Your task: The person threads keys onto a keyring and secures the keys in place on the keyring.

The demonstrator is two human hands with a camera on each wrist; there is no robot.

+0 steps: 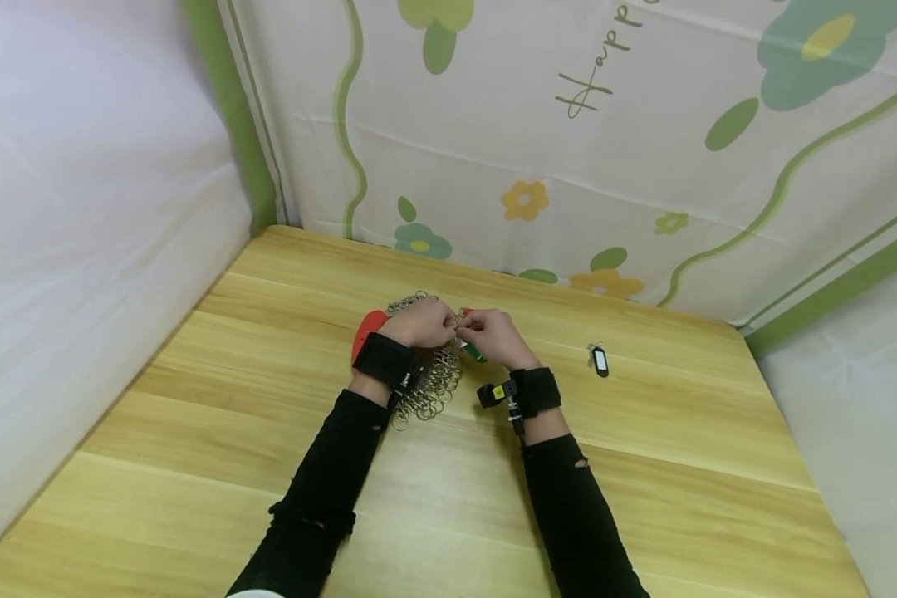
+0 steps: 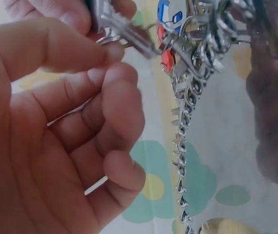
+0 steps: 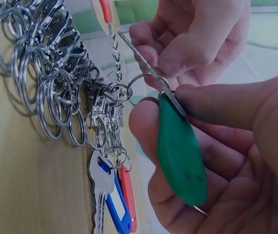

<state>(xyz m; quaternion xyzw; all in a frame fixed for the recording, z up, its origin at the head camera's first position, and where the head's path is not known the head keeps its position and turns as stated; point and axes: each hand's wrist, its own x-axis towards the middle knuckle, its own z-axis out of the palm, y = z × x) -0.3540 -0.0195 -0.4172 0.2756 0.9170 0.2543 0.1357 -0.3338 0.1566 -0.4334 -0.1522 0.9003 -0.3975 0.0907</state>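
My right hand pinches a silver key and the top of a green key tag between thumb and index finger. A split ring joins them to a bunch of metal rings and clasps. My left hand meets the right one and pinches at this ring with thumb and index finger; its other fingers curl loosely in the left wrist view. Under the left hand lies a red rounded piece, mostly hidden. A blue key tag, a red key tag and another key hang from the bunch.
To the right on the wooden table lies a black key tag with a white label and a key beside it. A white curtain with printed flowers stands behind the table, and white fabric walls flank both sides.
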